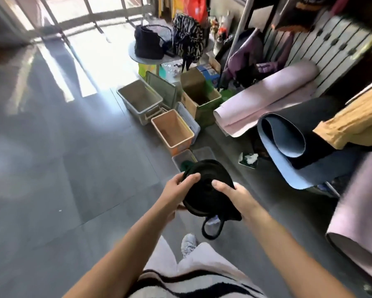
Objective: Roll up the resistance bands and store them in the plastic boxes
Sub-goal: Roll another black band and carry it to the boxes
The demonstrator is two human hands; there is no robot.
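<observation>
A black resistance band [204,179] is wound into a thick coil that I hold in front of me with both hands. My left hand [176,191] grips its left edge, thumb on top. My right hand [234,195] grips its right side, thumb pressed near the coil's centre. A loose loop of the band [211,227] hangs below the coil. Just beyond the coil stands a small clear plastic box [181,158] with something green [186,164] inside. Farther back sit an orange plastic box [174,131] and a grey plastic box [138,98], both open.
Rolled pink mats [266,100] and a blue-black mat [288,138] lie on the right. A cardboard box [200,93] stands behind the bins, near a round table [137,57] with dark bags. Grey tiled floor [62,158] spreads to the left. My shoe [188,244] shows below.
</observation>
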